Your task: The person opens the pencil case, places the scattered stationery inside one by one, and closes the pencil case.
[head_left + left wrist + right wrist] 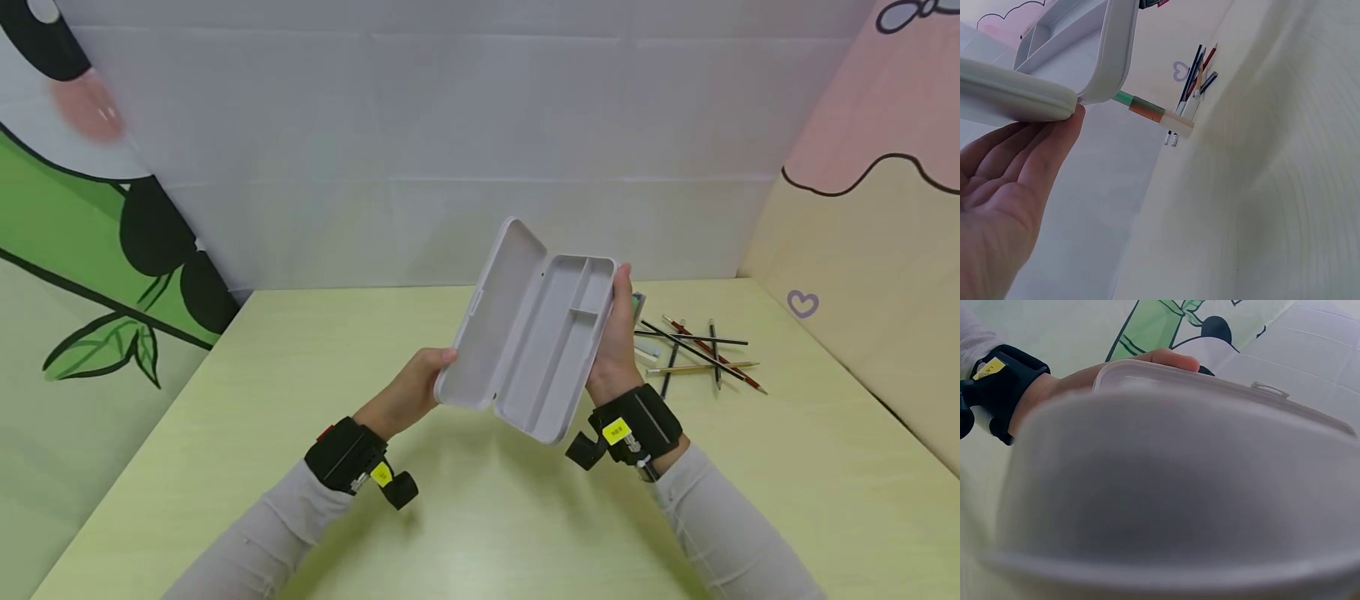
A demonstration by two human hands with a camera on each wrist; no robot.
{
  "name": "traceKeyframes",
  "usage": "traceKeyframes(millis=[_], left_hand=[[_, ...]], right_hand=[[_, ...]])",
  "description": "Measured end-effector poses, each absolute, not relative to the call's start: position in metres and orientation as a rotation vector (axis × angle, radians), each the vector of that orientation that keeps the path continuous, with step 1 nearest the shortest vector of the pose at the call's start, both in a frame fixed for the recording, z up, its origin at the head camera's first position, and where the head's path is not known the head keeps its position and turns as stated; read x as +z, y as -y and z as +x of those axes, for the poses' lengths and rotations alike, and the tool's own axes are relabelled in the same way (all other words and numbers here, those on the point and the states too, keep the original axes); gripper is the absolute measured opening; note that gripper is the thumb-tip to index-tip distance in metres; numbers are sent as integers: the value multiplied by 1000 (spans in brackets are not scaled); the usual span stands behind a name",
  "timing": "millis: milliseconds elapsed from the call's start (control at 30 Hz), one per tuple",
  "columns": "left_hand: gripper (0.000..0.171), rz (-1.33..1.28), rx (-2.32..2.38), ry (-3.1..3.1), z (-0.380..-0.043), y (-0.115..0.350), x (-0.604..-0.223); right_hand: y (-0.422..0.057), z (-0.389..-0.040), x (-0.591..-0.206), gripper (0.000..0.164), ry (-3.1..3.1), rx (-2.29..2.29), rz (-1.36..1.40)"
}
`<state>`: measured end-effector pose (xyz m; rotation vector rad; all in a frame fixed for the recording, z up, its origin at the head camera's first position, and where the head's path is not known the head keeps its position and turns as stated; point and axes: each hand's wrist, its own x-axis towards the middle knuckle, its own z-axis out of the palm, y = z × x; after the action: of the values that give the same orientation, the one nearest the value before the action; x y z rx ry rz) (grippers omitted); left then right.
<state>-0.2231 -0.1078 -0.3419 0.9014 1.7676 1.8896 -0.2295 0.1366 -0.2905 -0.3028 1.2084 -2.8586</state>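
A white pencil case [487, 333] is held up over the table, its lid swung open to the left. Narrow dividers split its bare inside into compartments. My left hand [405, 387] grips the lid's lower left edge, thumb in front; in the left wrist view its fingers [1054, 147] lie against the lid's outside. With my right hand [617, 350] I hold the right side of the tray half, fingers mostly hidden behind it. The case's pale outer surface [1172, 487] fills most of the right wrist view and hides the right hand there.
Several pencils [712, 354] lie crossed in a loose pile on the table [375, 517] to the right. Beside them is a small white piece [647, 350], partly behind my right wrist. A grey-white wall [420, 125] stands behind, with printed side walls left and right.
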Motion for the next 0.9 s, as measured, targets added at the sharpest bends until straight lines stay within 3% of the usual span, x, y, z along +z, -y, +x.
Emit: traceKeyframes(millis=[700,900], left_hand=[[43,493,2123,-1523,-218,103,-334],[42,478,2173,-1521,-215,98,-334]], right_hand=[[-137,-226,-293,47,-1097,-2892,-249],[-136,-228,-295,49,-1072,-2927,-221]])
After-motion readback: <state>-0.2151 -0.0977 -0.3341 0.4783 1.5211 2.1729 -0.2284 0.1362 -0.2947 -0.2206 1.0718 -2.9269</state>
